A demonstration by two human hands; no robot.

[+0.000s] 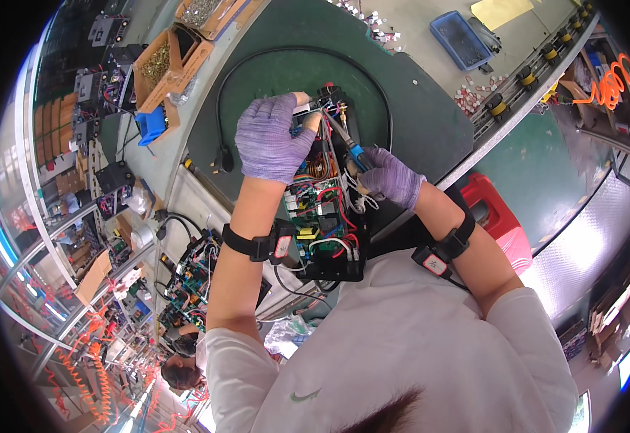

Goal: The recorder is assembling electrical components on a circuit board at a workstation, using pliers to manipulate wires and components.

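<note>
An open electronic unit (322, 209) lies lengthwise in front of me, its black chassis packed with green circuit boards and red, white and orange wires. My left hand (275, 137), in a purple knit glove with bare fingertips, is closed at the unit's far end. Its thumb and fingers are bent toward each other by a small whitish part; what they pinch is hidden. In a matching glove, my right hand (393, 179) grips blue-handled pliers (357, 153). The pliers' jaws point toward the far end, near my left fingertips. White wires (358, 198) hang beside my right hand.
A black cable (300, 49) curves over the dark green mat (430, 108). Cardboard boxes of small metal parts (157, 68) and a blue bin (152, 126) stand left. A blue tray (461, 41) lies far right, a red stool (499, 224) nearer. Another person (185, 368) is at lower left.
</note>
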